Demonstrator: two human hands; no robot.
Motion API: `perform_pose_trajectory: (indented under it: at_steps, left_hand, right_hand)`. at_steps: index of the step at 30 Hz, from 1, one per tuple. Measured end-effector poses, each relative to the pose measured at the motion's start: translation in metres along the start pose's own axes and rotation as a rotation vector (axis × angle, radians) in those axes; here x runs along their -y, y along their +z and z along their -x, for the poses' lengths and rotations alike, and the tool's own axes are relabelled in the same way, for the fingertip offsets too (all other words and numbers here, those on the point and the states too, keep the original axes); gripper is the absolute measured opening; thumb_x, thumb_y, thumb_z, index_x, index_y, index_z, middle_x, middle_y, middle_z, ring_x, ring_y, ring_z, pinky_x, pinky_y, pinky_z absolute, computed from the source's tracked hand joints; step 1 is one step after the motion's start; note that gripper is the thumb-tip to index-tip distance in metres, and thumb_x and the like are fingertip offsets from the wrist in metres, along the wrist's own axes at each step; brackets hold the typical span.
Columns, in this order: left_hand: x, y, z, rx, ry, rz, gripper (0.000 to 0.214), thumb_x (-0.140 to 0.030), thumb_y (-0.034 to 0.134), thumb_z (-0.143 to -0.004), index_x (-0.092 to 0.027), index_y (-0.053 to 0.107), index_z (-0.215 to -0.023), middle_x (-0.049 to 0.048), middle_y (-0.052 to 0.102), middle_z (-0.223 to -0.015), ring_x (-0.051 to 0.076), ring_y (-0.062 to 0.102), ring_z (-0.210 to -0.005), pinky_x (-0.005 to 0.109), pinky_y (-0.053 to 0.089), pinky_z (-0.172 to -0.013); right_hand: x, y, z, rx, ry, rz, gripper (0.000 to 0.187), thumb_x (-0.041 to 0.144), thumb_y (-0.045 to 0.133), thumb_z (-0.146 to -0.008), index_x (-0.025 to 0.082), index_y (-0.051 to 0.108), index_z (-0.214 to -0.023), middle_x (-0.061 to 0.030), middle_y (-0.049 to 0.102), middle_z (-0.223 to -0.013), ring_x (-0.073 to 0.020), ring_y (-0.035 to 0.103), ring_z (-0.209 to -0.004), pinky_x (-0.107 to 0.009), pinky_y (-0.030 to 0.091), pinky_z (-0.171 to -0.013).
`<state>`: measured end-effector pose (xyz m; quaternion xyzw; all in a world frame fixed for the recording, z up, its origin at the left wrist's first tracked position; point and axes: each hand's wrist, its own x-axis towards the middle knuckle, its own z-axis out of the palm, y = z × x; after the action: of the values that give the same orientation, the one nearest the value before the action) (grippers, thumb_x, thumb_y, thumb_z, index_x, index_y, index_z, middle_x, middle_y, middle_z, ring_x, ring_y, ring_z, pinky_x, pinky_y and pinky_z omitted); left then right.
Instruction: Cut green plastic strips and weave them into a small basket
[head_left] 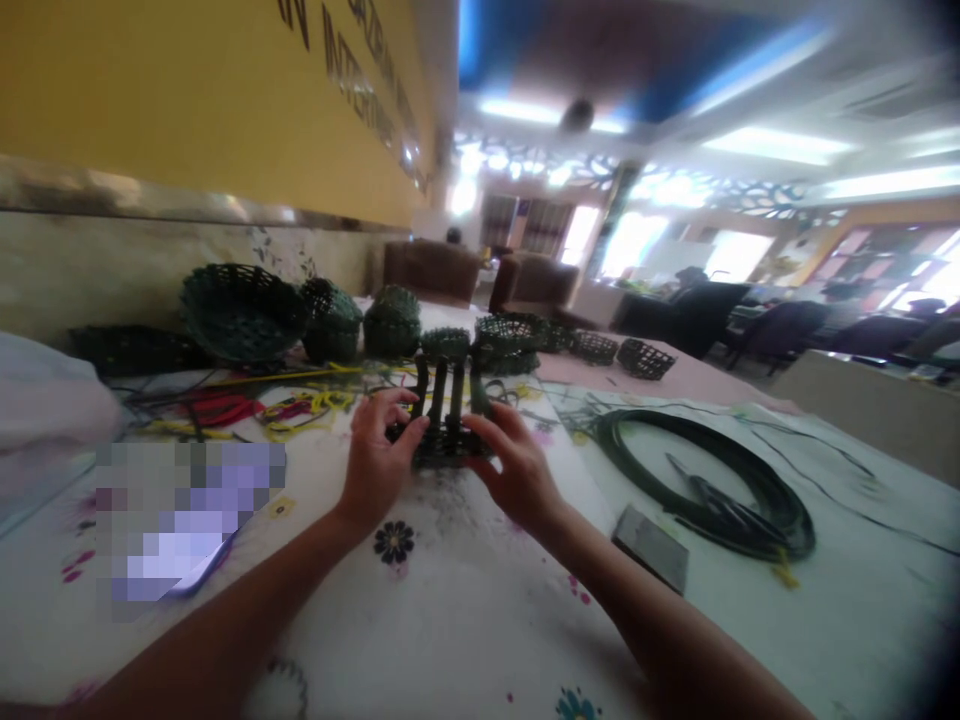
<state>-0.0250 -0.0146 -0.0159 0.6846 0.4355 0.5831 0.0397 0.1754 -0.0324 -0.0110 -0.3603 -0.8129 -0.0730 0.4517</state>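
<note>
Between my two hands is a small dark green woven basket (450,448), with several loose strips standing up from its low woven wall. My left hand (381,445) grips its left side, thumb in front and fingers curled around. On the opposite side, my right hand (517,465) holds the wall between thumb and fingers. The basket is just above or resting on the flowered tablecloth (465,600); I cannot tell which. Blur and the fingers hide part of its weave.
Finished-looking dark green baskets (244,310) line the back. Yellow and red strips (307,408) lie at the left, near a blurred-out phone (202,520). To the right are a coil of green strip (637,470), pliers-like tool (720,505) inside it, and a grey block (651,547).
</note>
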Motion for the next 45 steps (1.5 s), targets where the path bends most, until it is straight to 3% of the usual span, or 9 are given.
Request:
perform_pose_trajectory:
  at_steps: [5, 11, 17, 28, 31, 34, 36, 41, 45]
  left_hand:
    - [-0.006, -0.001, -0.002, -0.016, -0.026, 0.047, 0.006, -0.029, 0.063, -0.088, -0.025, 0.066, -0.088, -0.0021, 0.066, -0.081, 0.018, 0.059, -0.078, 0.047, 0.032, -0.107]
    - [-0.017, -0.004, 0.0, 0.1, 0.146, -0.117, 0.008, -0.031, 0.064, -0.089, -0.026, 0.067, -0.094, -0.0016, 0.07, -0.089, 0.02, 0.062, -0.089, 0.051, 0.021, -0.113]
    - [-0.019, 0.002, 0.006, 0.096, 0.193, -0.252, 0.015, -0.032, 0.066, -0.086, -0.024, 0.065, -0.099, 0.0028, 0.064, -0.088, 0.023, 0.059, -0.09, 0.044, 0.036, -0.097]
    - [-0.024, 0.0, 0.013, 0.123, 0.201, -0.411, 0.027, -0.045, 0.054, -0.093, -0.024, 0.065, -0.107, 0.0092, 0.059, -0.107, 0.024, 0.057, -0.102, 0.038, 0.042, -0.084]
    - [-0.023, 0.0, 0.013, 0.14, 0.182, -0.388, 0.037, -0.047, 0.055, -0.092, -0.024, 0.06, -0.12, 0.0108, 0.057, -0.118, 0.026, 0.056, -0.109, 0.038, 0.044, -0.088]
    - [-0.024, -0.002, 0.011, 0.184, 0.128, -0.353, 0.051, -0.052, 0.058, -0.089, -0.026, 0.055, -0.133, 0.0105, 0.059, -0.116, 0.026, 0.059, -0.105, 0.04, 0.045, -0.089]
    - [-0.025, -0.003, 0.009, 0.216, 0.076, -0.298, 0.047, -0.051, 0.062, -0.087, -0.028, 0.061, -0.127, 0.0083, 0.062, -0.109, 0.025, 0.062, -0.099, 0.04, 0.046, -0.088]
    - [-0.027, -0.005, 0.002, 0.238, -0.009, -0.104, 0.017, -0.04, 0.074, -0.081, -0.025, 0.074, -0.089, 0.003, 0.067, -0.09, 0.021, 0.064, -0.085, 0.038, 0.046, -0.082]
    - [-0.024, -0.005, -0.003, 0.207, -0.011, -0.08, 0.014, -0.033, 0.078, -0.077, -0.022, 0.073, -0.082, 0.0023, 0.065, -0.082, 0.019, 0.062, -0.078, 0.035, 0.046, -0.076]
  right_hand:
    - [-0.001, 0.007, 0.002, -0.047, 0.026, 0.028, 0.027, 0.016, 0.062, -0.088, 0.026, 0.064, -0.113, -0.0098, 0.054, -0.11, -0.0239, 0.06, -0.097, -0.04, 0.056, -0.081]
    - [-0.006, 0.01, 0.002, -0.092, 0.016, -0.009, 0.023, 0.017, 0.062, -0.089, 0.024, 0.064, -0.111, -0.0091, 0.053, -0.108, -0.0219, 0.059, -0.094, -0.037, 0.056, -0.078]
    - [-0.005, 0.013, 0.004, -0.062, 0.017, -0.009, 0.023, 0.017, 0.06, -0.09, 0.026, 0.064, -0.111, -0.0078, 0.052, -0.105, -0.0217, 0.059, -0.093, -0.038, 0.056, -0.08]
    - [-0.007, 0.018, 0.007, -0.103, -0.119, 0.039, 0.019, 0.021, 0.061, -0.091, 0.023, 0.066, -0.109, -0.0092, 0.053, -0.102, -0.0209, 0.059, -0.087, -0.036, 0.056, -0.073]
    - [-0.006, 0.018, 0.008, -0.114, -0.132, 0.057, 0.02, 0.022, 0.061, -0.09, 0.025, 0.066, -0.11, -0.0094, 0.053, -0.104, -0.0212, 0.06, -0.087, -0.037, 0.057, -0.073]
    - [-0.006, 0.019, 0.011, -0.12, -0.146, 0.064, 0.02, 0.021, 0.061, -0.09, 0.026, 0.067, -0.109, -0.009, 0.053, -0.106, -0.0208, 0.06, -0.086, -0.037, 0.057, -0.072]
    - [-0.006, 0.021, 0.012, -0.115, -0.156, 0.057, 0.02, 0.021, 0.061, -0.09, 0.026, 0.067, -0.108, -0.009, 0.053, -0.106, -0.0208, 0.06, -0.086, -0.036, 0.057, -0.071]
    - [-0.003, 0.021, 0.011, -0.115, -0.161, 0.033, 0.019, 0.021, 0.063, -0.089, 0.024, 0.067, -0.107, -0.0102, 0.055, -0.105, -0.022, 0.06, -0.088, -0.036, 0.056, -0.072]
    - [0.002, 0.009, 0.006, -0.033, -0.077, -0.148, 0.029, 0.02, 0.063, -0.089, 0.024, 0.061, -0.118, -0.0097, 0.06, -0.109, -0.0216, 0.062, -0.093, -0.035, 0.055, -0.075]
